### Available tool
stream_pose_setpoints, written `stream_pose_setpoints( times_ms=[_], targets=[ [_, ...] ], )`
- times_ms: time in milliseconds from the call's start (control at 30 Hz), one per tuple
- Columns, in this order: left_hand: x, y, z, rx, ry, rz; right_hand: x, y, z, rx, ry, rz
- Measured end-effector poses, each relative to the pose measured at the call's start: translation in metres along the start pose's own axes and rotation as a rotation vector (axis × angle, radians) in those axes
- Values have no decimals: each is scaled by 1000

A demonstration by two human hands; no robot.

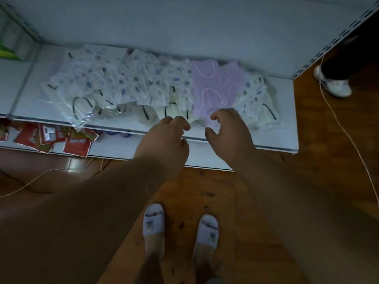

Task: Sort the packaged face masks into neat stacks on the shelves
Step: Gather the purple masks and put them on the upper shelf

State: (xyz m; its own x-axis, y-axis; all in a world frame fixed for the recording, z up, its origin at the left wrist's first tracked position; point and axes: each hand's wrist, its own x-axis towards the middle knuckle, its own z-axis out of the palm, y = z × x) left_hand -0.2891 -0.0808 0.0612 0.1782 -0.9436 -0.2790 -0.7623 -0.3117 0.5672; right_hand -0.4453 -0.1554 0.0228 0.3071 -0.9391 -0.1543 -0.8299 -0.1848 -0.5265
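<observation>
Packaged face masks lie in a loose heap along the white shelf (283,128). White masks with blue dots (127,78) fill the left and middle, cream masks with black ear loops (147,113) lie along the front, and lilac masks (213,87) sit right of centre. More dotted masks (252,95) lie at the right end. My left hand (166,140) hovers at the shelf's front edge, fingers loosely curled, holding nothing. My right hand (229,130) is beside it with thumb and fingers spread just in front of the lilac masks, holding nothing.
A lower shelf (114,148) carries red packets (75,146) at the left. A thin cord (348,136) runs over the wooden floor at the right. Another person's white shoe (332,83) stands beside the shelf's right end. My slippered feet (180,228) stand close to the shelf.
</observation>
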Motion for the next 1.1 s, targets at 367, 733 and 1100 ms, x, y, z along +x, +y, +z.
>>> stream_pose_setpoints(
  times_ms=[367, 733, 1100],
  targets=[
    [58, -25, 32, -175, -74, -219, 96, 34, 52, -444, 4, 34],
    [91, -4, 21, -1443, -325, -662, 26, 16, 41, 177, 133, -211],
    [94, -37, 32, -865, 146, -714, 64, 51, 43, -102, -94, -72]
  ],
)
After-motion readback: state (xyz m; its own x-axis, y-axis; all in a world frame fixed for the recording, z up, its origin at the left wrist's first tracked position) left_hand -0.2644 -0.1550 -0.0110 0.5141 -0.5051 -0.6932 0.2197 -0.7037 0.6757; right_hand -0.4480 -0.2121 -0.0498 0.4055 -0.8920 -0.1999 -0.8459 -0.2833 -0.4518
